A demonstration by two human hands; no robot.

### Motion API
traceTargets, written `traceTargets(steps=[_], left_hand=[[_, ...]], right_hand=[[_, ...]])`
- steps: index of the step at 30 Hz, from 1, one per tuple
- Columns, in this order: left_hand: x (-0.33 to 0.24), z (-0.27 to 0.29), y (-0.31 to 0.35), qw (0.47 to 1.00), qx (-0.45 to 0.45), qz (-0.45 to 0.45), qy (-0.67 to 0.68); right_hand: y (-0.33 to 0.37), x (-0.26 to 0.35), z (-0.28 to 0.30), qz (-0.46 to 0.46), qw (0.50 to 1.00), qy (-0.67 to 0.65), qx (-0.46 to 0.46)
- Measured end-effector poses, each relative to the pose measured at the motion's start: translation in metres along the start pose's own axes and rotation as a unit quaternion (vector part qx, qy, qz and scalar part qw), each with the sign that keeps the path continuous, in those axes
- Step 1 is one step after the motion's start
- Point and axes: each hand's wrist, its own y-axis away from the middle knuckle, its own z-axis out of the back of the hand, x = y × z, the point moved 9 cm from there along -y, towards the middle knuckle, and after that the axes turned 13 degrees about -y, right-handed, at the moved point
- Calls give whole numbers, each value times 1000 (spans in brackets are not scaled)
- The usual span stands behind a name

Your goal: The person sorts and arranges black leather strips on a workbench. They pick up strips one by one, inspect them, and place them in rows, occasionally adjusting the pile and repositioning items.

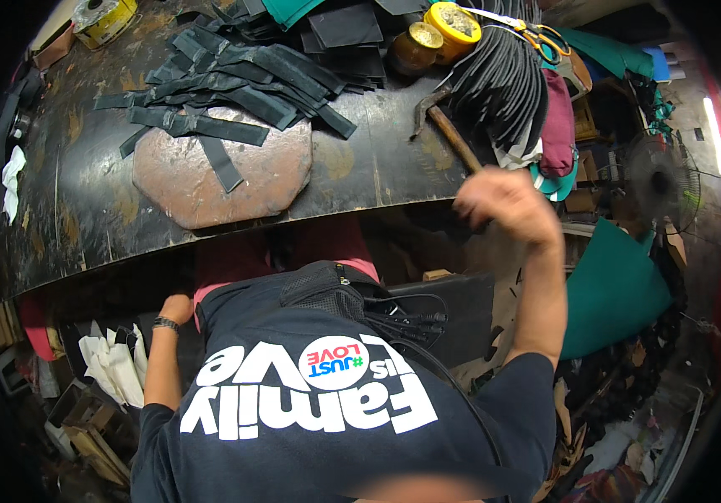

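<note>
My right hand (511, 204) is at the table's front edge, by the handle end of a hammer (454, 141) whose head lies on the table. Its fingers look curled but are smeared by motion, so whether they touch the handle is unclear. Low at my left side, next to my thigh, is my left hand (178, 308), wearing a dark wristband; its fingers are hidden. A reddish-brown, many-sided slab (210, 197) rests on the table before me. Several flat black strips (235, 130) are heaped across its far edge, one pointing toward me.
Farther back are black sheets (344, 27), a yellow tub (454, 32), a brown jar (416, 49), orange-handled scissors (549, 42) and a bundle of black cords (503, 88). A fan (662, 178) stands at right, near green sheet material (616, 293). The dark table (344, 176) bears worn patches.
</note>
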Motion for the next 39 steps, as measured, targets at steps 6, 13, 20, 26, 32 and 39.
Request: traceTargets(steps=[6,13,20,26,32,39], left_hand=[[-31,129,63,983,-149,-16,105],[-60,215,139,936,-208,-70,275],[-95,284,174,877,-229,-186,379],[-115,358,216,798,-401,-302,332],[-115,373,376,287,-785,-471,281],[-141,360,438,102,-854,-495,122]], right_hand=[[-59,159,139,281,753,467,-369],[-146,124,226,96,673,629,-377],[-165,117,249,34,721,617,-314],[-125,137,232,89,730,574,-360],[-25,108,111,287,831,224,-420],[-15,17,-58,159,883,315,-311]])
